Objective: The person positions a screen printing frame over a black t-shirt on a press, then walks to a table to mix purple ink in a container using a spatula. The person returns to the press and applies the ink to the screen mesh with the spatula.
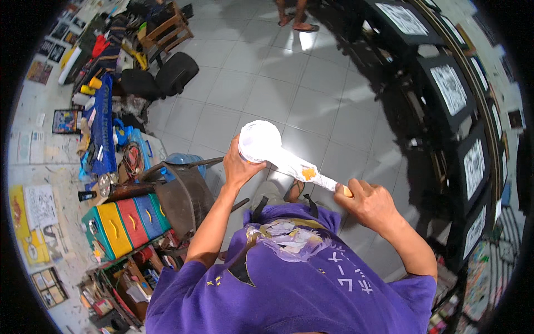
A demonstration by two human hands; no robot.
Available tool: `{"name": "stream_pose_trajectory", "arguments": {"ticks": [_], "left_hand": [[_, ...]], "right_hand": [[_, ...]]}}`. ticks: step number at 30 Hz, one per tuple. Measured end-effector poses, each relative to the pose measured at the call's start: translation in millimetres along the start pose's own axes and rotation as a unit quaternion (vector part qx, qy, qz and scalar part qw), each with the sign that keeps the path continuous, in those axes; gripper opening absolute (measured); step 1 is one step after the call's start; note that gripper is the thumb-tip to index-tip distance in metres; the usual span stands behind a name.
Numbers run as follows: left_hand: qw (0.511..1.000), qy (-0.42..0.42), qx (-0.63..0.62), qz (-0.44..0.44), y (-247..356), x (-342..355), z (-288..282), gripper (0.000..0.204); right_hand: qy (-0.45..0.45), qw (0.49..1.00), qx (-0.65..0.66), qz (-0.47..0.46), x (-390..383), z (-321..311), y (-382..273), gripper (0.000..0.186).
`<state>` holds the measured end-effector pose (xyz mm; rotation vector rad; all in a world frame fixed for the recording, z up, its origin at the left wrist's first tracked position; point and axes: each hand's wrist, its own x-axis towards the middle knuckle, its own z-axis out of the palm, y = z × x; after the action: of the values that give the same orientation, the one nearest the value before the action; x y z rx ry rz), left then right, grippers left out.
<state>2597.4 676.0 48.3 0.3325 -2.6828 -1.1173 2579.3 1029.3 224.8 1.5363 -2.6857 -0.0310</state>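
Observation:
My left hand (238, 167) is wrapped round the side of a round white tub (259, 140) held out in front of my chest. The top looks bright white, too glaring to make out what is inside. In my right hand (368, 205) is the yellowish handle of a spatula (303, 171), its fingers closed round the end. White paste or paint coats the spatula, with an orange patch showing midway. Its far end meets the tub's near right edge; whether it dips inside cannot be told.
A dark chair (181, 192) stands close at the left, beside a colourful drawer unit (127, 225) and cluttered shelves. Farther off is a black office chair (175, 75). Dark racks with printed frames (448, 89) line the right. Another person's feet (297, 23) show on the tiled floor ahead.

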Motion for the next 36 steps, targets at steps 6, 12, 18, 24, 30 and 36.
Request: {"name": "stream_pose_trajectory", "arguments": {"ticks": [6, 12, 18, 24, 30, 36], "left_hand": [[0.996, 0.074, -0.028, -0.035, -28, 78, -1, 0.096], [0.983, 0.147, -0.027, -0.108, -70, 180, -15, 0.089], [0.979, 0.162, -0.072, -0.106, -95, 319, -62, 0.091], [0.962, 0.231, -0.129, -0.074, -110, 460, -89, 0.090], [0.954, 0.267, -0.099, -0.099, -151, 597, -115, 0.090], [0.946, 0.313, -0.042, -0.078, -192, 745, -133, 0.097]], "right_hand": [[-0.008, 0.998, 0.018, -0.062, 107, 2, 80, 0.028], [0.019, 0.994, 0.083, -0.072, 235, 9, 141, 0.024], [-0.028, 0.718, 0.671, 0.182, 409, 64, 151, 0.017], [-0.012, 0.539, 0.822, 0.184, 592, 107, 161, 0.025], [-0.020, 0.606, 0.775, 0.180, 724, 130, 225, 0.032], [-0.100, 0.630, 0.746, 0.189, 837, 123, 327, 0.032]]}}
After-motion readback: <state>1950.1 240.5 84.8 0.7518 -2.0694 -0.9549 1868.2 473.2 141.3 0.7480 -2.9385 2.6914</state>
